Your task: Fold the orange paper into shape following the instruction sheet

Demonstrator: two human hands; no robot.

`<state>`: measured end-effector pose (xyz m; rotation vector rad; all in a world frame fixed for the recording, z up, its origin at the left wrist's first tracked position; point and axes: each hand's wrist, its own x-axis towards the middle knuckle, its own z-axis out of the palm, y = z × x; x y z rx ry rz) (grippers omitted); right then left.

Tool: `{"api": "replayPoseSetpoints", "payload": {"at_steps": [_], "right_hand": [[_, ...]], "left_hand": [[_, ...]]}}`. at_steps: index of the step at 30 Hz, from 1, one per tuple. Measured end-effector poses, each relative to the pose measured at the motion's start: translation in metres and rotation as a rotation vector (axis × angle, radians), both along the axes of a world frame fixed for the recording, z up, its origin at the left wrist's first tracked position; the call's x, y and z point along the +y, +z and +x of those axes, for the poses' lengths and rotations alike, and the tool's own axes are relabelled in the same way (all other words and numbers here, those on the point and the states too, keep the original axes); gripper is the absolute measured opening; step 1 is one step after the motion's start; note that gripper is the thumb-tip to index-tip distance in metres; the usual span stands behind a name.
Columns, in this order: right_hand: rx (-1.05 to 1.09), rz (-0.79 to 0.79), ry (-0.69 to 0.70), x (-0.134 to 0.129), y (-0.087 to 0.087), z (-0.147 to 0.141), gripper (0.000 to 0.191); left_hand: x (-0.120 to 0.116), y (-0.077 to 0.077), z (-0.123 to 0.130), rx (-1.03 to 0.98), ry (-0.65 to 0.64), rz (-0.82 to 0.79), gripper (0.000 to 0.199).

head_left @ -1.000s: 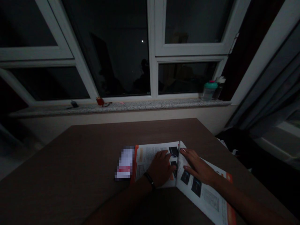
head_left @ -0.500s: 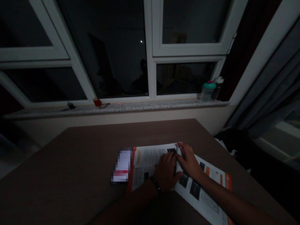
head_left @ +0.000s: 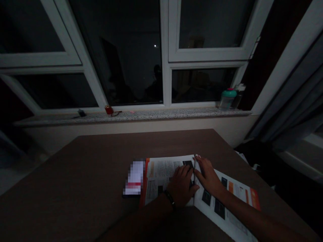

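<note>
An open book [head_left: 161, 168] with printed text, dark pictures and orange edges lies on the brown table. My left hand [head_left: 180, 185], a dark band on its wrist, rests flat on the left page beside the fold, fingers stretched toward the top. Just across the fold, my right hand [head_left: 208, 176] lies on the upper right page with thumb and fingers apart. Between its thumb and index finger shows a pale strip by the fold; whether this is page or something else I cannot tell. A phone [head_left: 134, 178] with a blurred bright screen lies left of the book.
The table [head_left: 96, 168] reaches to the wall below a granite windowsill [head_left: 156, 114]. On the sill stand a green-lidded bottle [head_left: 227, 99], a clear bottle [head_left: 238, 95] and a small red item [head_left: 109, 110]. A grey curtain [head_left: 285, 101] hangs at right. The room is dim.
The whole view has shifted slightly, so everything appears a little farther right. Both hands stay on the book; the right hand's fingers have moved slightly along the fold area.
</note>
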<state>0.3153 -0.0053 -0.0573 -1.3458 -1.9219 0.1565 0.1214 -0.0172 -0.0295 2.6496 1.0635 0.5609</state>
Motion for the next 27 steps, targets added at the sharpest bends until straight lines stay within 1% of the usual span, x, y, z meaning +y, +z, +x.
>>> {"api": "replayPoseSetpoints", "payload": {"at_steps": [6, 11, 15, 18, 20, 24, 25, 27], "right_hand": [[-0.072, 0.009, 0.018, -0.007, -0.002, 0.014, 0.050], [-0.116, -0.018, 0.015, -0.013, -0.002, 0.024, 0.051], [-0.153, -0.036, 0.006, -0.018, 0.002, 0.031, 0.051], [-0.178, -0.047, -0.004, -0.020, 0.002, 0.038, 0.051], [-0.189, -0.056, 0.012, -0.021, 0.002, 0.042, 0.052], [-0.179, -0.069, 0.067, -0.019, 0.001, 0.043, 0.052], [-0.154, -0.072, 0.072, -0.018, 0.002, 0.041, 0.051], [-0.072, -0.077, 0.060, -0.015, 0.005, 0.035, 0.047]], "left_hand": [[0.002, -0.005, 0.000, 0.023, 0.010, 0.006, 0.056], [0.002, -0.009, -0.001, 0.030, 0.013, 0.008, 0.056], [0.002, -0.007, -0.001, 0.025, 0.008, 0.013, 0.058], [0.001, -0.003, 0.000, 0.012, 0.010, 0.019, 0.057], [-0.001, 0.002, 0.000, 0.001, -0.021, 0.025, 0.057], [-0.002, 0.009, 0.000, -0.018, -0.195, 0.015, 0.058], [-0.002, 0.010, 0.000, -0.023, -0.213, 0.008, 0.059], [-0.002, 0.010, -0.001, -0.032, -0.209, -0.003, 0.060]]}}
